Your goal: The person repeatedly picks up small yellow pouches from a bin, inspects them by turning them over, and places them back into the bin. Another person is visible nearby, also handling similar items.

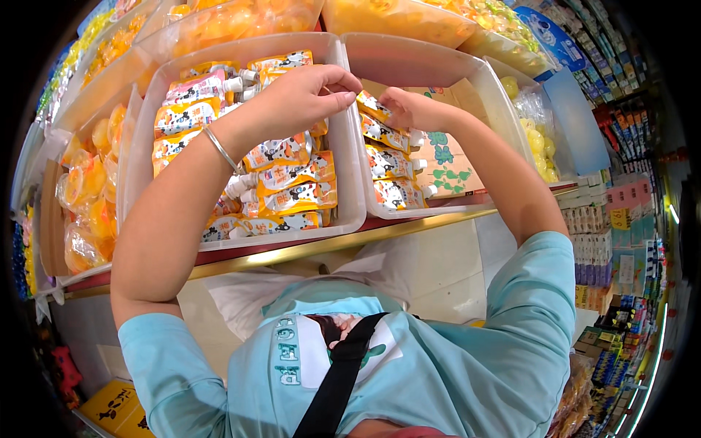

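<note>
My right hand (418, 109) reaches into the right-hand plastic bin (475, 69), its fingers closed around the spout end of an orange-and-white spouted pouch (373, 106). That pouch tops a column of similar pouches (389, 162) lying along the bin's left side, spouts to the right. Above the wall between the two bins hovers my left hand (321, 91), fingers loosely bent, thumb apart, nothing visible in it. A bracelet (220, 150) circles that wrist. Rows of spouted pouches (298, 174) fill the left-hand bin (355, 193), partly hidden by my left forearm.
Brown cardboard (461, 139) with green print lines the right bin. Bagged orange cups (91, 190) stand at far left; a bin of yellow packs (539, 142) is at right. A gold-coloured edge (314, 252) runs along the counter front. Stocked shelves (617, 219) rise at right.
</note>
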`<state>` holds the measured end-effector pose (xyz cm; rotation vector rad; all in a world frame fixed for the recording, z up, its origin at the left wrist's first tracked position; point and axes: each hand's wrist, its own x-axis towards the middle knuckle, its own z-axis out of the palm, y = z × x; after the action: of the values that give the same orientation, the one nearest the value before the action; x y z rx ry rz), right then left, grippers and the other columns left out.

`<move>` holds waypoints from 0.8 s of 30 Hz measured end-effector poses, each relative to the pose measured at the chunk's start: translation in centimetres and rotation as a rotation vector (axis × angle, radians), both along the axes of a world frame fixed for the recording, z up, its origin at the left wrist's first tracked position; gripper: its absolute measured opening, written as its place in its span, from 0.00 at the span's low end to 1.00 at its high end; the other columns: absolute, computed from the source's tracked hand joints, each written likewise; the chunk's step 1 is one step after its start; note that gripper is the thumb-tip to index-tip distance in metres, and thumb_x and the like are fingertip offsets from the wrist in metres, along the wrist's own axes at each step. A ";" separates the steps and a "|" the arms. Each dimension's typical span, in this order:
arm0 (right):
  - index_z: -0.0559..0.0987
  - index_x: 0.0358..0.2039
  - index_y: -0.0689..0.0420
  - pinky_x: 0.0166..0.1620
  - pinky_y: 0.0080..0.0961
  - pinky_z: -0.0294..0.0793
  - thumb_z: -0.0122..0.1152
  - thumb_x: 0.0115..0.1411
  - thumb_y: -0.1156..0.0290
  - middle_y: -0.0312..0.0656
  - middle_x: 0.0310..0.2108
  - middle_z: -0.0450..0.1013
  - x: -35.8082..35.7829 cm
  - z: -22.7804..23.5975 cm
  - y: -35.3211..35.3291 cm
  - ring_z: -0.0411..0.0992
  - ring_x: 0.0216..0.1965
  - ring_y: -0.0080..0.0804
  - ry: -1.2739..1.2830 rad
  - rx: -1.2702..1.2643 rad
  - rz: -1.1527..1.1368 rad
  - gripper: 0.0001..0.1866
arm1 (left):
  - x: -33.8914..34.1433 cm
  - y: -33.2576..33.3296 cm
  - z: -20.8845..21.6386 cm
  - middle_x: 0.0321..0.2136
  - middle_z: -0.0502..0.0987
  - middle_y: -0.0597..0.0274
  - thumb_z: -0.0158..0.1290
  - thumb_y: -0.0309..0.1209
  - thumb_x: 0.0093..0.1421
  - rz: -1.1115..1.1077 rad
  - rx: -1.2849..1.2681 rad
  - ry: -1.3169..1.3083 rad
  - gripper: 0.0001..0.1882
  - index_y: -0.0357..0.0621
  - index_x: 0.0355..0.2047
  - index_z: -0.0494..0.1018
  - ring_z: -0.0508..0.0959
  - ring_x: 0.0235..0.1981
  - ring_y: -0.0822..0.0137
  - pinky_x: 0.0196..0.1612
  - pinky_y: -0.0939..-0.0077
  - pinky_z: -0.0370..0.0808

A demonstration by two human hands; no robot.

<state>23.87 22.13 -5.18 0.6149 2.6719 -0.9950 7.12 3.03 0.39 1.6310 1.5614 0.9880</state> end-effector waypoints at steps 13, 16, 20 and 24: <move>0.54 0.55 0.54 0.55 0.32 0.52 0.42 0.56 0.54 0.50 0.57 0.46 1.5 -1.5 -1.2 0.49 0.56 0.42 0.267 0.490 0.234 0.29 | 0.1 0.2 0.1 0.33 0.73 0.57 0.45 0.34 0.55 -0.011 0.023 0.047 0.15 0.38 0.39 0.68 0.72 0.36 0.66 0.39 0.75 0.69; 0.46 0.57 0.59 0.59 0.34 0.41 0.32 0.58 0.48 0.50 0.59 0.41 1.4 -3.5 -3.0 0.38 0.60 0.42 0.160 0.385 0.213 0.34 | 0.1 0.3 0.1 0.32 0.72 0.59 0.45 0.33 0.55 -0.013 0.041 0.051 0.14 0.38 0.39 0.68 0.72 0.34 0.69 0.37 0.77 0.69; 0.44 0.57 0.60 0.59 0.35 0.37 0.28 0.58 0.47 0.50 0.59 0.39 1.1 -4.3 -5.1 0.35 0.61 0.41 0.167 0.431 0.053 0.35 | 0.4 0.1 0.1 0.30 0.72 0.64 0.45 0.33 0.56 -0.006 0.057 0.093 0.13 0.40 0.39 0.68 0.71 0.31 0.75 0.36 0.81 0.69; 0.44 0.57 0.62 0.59 0.33 0.37 0.30 0.58 0.48 0.51 0.59 0.40 1.1 -4.9 -4.6 0.35 0.61 0.41 0.207 0.423 0.045 0.35 | 0.2 0.4 -0.2 0.29 0.72 0.64 0.45 0.34 0.56 -0.016 0.070 0.092 0.13 0.40 0.39 0.68 0.70 0.31 0.75 0.35 0.81 0.68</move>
<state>24.99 17.55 -10.06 0.5477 3.0945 -0.5025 7.37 3.40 0.24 1.7570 1.5873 0.9807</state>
